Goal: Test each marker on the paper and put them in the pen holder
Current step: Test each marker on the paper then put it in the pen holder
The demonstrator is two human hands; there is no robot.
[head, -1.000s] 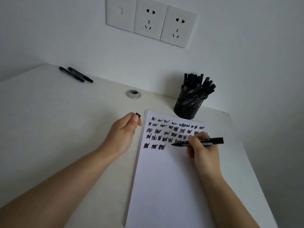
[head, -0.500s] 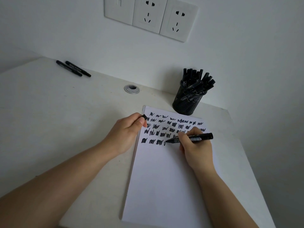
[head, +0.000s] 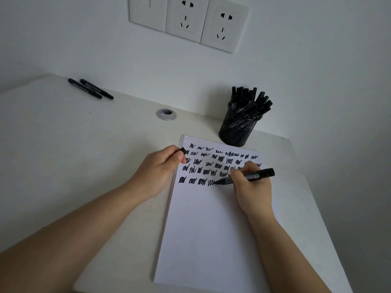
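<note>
A: From the head view, where does the step stand?

B: The right hand (head: 252, 187) pinches an uncapped marker (head: 245, 177), tip down on the paper (head: 211, 229) at the end of the bottom row of scribbles (head: 198, 181). The left hand (head: 160, 168) sits at the paper's left edge, fingers curled, pinching what looks like the cap (head: 183, 150) between thumb and forefinger.

A: How should the stroke go?

B: I'd keep it light and short, with just enough zigzag to show ink, and start the mark clear of the last one so it reads as its own test. The left hand's weight on the sheet's edge should stop it sliding.

A: And after?

B: Cap it firmly, then drop it in the pen holder (head: 239, 130), which stands at the paper's far right corner near the desk's (head: 74, 155) back edge and is already crowded. Ease it in upright. Two markers (head: 91, 88) still lie at the desk's far left corner.
</note>
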